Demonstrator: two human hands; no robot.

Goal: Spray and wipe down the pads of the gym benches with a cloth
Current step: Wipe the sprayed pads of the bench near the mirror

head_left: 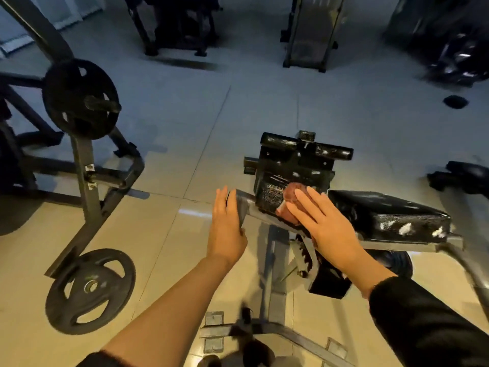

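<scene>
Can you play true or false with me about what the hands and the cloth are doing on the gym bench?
1. The right hand presses a reddish-brown cloth with flat fingers. True.
2. The cloth is bright blue. False: it is reddish-brown.
3. The left hand holds a spray bottle. False: it rests on the grey metal bench frame.
4. The black padded bench seat has worn white spots. True.
5. A black round weight plate lies on the seat. False: it stands by the floor.
</scene>
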